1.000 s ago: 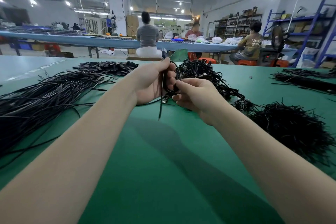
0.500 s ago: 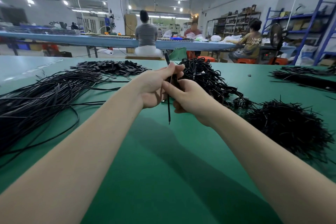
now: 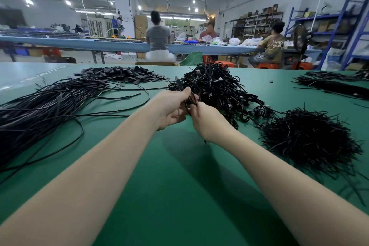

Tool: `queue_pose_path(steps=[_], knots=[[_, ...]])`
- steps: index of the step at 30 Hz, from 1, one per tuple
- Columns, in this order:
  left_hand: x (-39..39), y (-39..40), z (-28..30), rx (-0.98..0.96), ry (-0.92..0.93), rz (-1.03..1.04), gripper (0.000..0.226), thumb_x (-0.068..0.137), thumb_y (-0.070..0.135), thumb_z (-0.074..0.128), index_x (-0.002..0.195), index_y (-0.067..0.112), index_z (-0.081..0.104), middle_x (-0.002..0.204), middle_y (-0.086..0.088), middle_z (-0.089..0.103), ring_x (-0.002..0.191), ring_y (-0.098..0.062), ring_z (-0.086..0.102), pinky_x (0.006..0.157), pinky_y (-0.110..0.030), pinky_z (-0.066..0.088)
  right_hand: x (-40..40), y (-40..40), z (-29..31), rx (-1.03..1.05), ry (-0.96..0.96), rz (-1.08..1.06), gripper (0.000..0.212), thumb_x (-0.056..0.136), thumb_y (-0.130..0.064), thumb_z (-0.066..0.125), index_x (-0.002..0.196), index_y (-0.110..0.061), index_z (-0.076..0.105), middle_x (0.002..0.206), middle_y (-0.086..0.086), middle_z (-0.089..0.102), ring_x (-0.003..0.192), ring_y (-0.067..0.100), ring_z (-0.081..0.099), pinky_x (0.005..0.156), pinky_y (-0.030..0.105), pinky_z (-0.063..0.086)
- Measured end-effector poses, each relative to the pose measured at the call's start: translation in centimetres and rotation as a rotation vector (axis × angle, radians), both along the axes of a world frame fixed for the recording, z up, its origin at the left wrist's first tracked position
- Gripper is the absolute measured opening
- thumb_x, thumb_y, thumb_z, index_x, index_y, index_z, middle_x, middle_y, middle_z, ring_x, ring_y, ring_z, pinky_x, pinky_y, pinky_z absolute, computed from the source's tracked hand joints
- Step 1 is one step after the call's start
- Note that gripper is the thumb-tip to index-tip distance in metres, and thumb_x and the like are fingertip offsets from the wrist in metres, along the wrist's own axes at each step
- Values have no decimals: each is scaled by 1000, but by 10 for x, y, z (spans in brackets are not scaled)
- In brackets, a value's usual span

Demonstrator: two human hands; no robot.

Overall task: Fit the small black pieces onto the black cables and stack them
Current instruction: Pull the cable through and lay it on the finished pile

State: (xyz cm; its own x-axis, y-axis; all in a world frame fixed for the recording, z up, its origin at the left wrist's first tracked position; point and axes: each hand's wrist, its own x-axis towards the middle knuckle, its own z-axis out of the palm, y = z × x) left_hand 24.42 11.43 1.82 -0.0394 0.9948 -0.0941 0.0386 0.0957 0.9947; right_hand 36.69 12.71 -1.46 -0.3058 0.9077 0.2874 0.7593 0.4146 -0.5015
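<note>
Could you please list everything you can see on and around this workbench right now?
table: one, green, foreground
loose cables: one large bundle, black, left
flat pieces: one pile, black, far left-centre
coiled cables: one heap, black, centre, behind the hands
short strands: one bristly heap, black, right
more cables: one bundle, black, far right
seated people: three, at the blue bench behind
shelving: blue-framed, right
held cable: one, black, gripped between both hands
left hand: centre
right hand: centre
</note>
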Motion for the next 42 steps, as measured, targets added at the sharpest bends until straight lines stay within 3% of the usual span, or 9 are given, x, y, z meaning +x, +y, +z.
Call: queue_pose_path(steps=[3, 6, 10, 15, 20, 26, 30, 36, 42], knots=[[-6, 3, -13, 286, 664, 280, 45, 90, 58, 53, 78, 18, 68, 83, -1, 71, 77, -21, 67, 63, -30, 52, 8, 6, -7, -99, 30, -71, 36, 103, -39, 22, 81, -16, 40, 91, 8, 55, 87, 30, 53, 71, 34, 37], [-8, 4, -27, 569, 1101, 536, 49, 93, 49, 54, 129, 16, 48, 130, -8, 55, 114, -30, 55, 81, -38, 44, 15, 10, -6, -106, -72, -71, 37, 103, -42, 23, 77, -19, 37, 83, 4, 51, 80, 28, 51, 68, 34, 37], [-7, 12, -38, 734, 1436, 205, 73, 94, 13, 44, 153, 29, 3, 161, -3, 4, 146, -26, 10, 113, -44, 16, 17, 11, 8, -210, 63, 5, 37, 103, -39, 25, 74, -19, 36, 74, 2, 46, 71, 25, 55, 62, 30, 41], [-13, 5, -44, 631, 1373, -101, 78, 86, 18, 43, 153, 26, 5, 161, -2, -3, 143, -25, 19, 113, -39, 18, 22, 8, 16, -388, 146, 43, 31, 103, -35, 25, 80, -20, 38, 71, 5, 44, 51, 16, 47, 44, 24, 35], [-13, -4, -51, 716, 1444, -148, 93, 82, 73, 42, 153, 26, 5, 161, 4, -3, 145, -16, 10, 115, -36, 12, 32, 3, 21, -385, 82, 54, 31, 104, -34, 25, 87, -15, 42, 73, 3, 44, 51, 14, 46, 43, 23, 33], [-5, -1, -44, 792, 1517, -111, 55, 84, 53, 63, 125, 19, 49, 118, 0, 50, 108, -21, 51, 86, -29, 40, 44, -8, 13, -250, -413, 168, 33, 105, -30, 26, 80, -14, 40, 74, -1, 43, 73, 21, 46, 61, 30, 28], [7, -3, -47, 594, 1458, -315, 33, 91, 34, 59, 111, 12, 43, 103, -5, 58, 96, -27, 59, 75, -37, 44, 51, -10, 8, -184, -528, 177, 36, 104, -35, 27, 72, -19, 34, 75, 1, 43, 63, 15, 43, 65, 32, 32], [-2, -12, -50, 578, 1566, -290, 38, 90, 55, 52, 88, 20, 37, 92, -3, 61, 85, -27, 59, 61, -34, 35, 54, -21, 3, -59, -686, 215, 38, 103, -44, 23, 80, -17, 36, 72, 1, 42, 60, 17, 42, 61, 35, 34], [-4, -15, -61, 539, 1619, -273, 26, 96, 45, 41, 85, 22, 36, 96, -5, 61, 89, -30, 59, 64, -34, 37, 50, -23, 6, 21, -834, 271, 50, 93, -65, 30, 83, -17, 40, 67, -5, 39, 57, 15, 38, 55, 34, 29]])
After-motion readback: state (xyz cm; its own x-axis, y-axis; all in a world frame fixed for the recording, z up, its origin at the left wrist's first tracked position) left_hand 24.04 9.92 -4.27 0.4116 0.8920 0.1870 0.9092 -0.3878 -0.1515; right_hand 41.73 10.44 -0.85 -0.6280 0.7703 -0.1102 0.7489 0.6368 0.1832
